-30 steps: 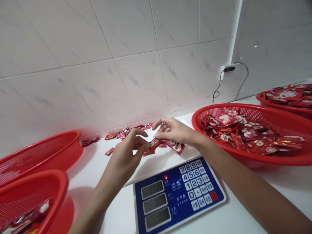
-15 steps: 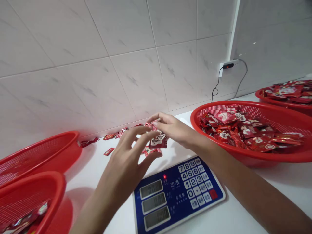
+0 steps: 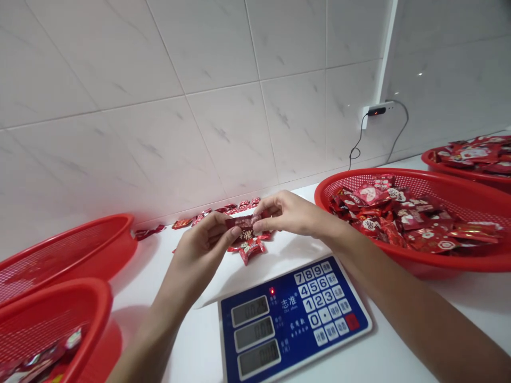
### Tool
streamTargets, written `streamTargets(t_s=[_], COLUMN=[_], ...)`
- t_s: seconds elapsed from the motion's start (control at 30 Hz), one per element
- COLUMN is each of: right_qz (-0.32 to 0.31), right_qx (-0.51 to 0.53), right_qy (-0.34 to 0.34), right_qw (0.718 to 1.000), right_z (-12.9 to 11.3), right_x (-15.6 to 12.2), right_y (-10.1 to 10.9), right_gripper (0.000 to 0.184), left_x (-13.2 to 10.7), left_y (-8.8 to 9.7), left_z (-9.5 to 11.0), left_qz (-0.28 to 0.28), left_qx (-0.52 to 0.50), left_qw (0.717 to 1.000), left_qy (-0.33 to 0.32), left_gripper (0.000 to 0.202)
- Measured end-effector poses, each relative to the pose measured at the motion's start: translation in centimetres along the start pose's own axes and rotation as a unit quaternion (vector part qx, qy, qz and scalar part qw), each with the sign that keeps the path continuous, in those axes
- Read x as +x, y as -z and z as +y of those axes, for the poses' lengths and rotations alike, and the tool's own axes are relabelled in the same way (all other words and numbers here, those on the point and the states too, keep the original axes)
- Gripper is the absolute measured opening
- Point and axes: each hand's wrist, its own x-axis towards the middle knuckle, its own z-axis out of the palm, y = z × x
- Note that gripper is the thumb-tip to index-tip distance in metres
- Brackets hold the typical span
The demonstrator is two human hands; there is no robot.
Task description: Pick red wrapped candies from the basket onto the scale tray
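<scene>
My left hand (image 3: 205, 244) and my right hand (image 3: 285, 213) meet above the white pan of a blue-panelled electronic scale (image 3: 293, 319). Both pinch the same red sweet packet (image 3: 243, 222), one at each end. Under the hands a small heap of red packets (image 3: 249, 247) lies on the scale pan. The scale's red light is on and its displays show digits that I cannot read.
A big red basket (image 3: 419, 266) full of red packets stands at the right, another (image 3: 471, 173) behind it. Two red baskets (image 3: 72, 250) stand at the left, the nearer one (image 3: 51, 319) holding a few packets. Loose packets (image 3: 191, 221) lie along the tiled wall. A charger and cable (image 3: 375, 113) hang from a socket.
My right hand lifted a packet off the heap. My left hand, open half a second ago, has closed on its other end. The hands now hold it between them.
</scene>
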Motion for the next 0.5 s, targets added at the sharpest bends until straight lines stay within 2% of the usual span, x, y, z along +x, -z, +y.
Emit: streamTargets(t_s=[0.1, 0.17, 0.27, 0.33, 0.4, 0.47, 0.5], right_qz=[0.005, 0.008, 0.028, 0.063, 0.120, 0.181, 0.204], right_qx=[-0.014, -0.033, -0.072, -0.123, -0.208, -0.311, -0.352], right_qy=[-0.003, -0.002, 0.021, 0.028, 0.016, 0.004, 0.002], right_qw=[1.000, 0.999, 0.997, 0.990, 0.971, 0.933, 0.913], right_z=[0.3, 0.6, 0.7, 0.3, -0.4, -1.2, -1.6], right_x=[0.2, 0.3, 0.4, 0.2, -0.3, -0.9, -1.2], right_y=[-0.2, -0.1, 0.1, 0.1, 0.1, 0.1, 0.1], right_gripper=[0.005, 0.007, 0.011, 0.021, 0.032, 0.038, 0.039], left_x=[0.0, 0.1, 0.0, 0.0, 0.2, 0.6, 0.8], left_y=[-0.1, -0.2, 0.0, 0.3, 0.6, 0.8, 0.9], left_z=[-0.2, -0.2, -0.2, -0.4, -0.9, -1.8, -2.3], left_qz=[-0.016, -0.018, 0.049, 0.121, 0.170, 0.175, 0.157], left_qx=[-0.012, 0.017, 0.153, 0.262, 0.358, 0.421, 0.435], left_qw=[1.000, 1.000, 0.985, 0.950, 0.900, 0.865, 0.864], left_qy=[0.011, -0.003, -0.058, -0.118, -0.183, -0.209, -0.200], left_gripper=[0.029, 0.028, 0.021, 0.014, 0.010, 0.012, 0.015])
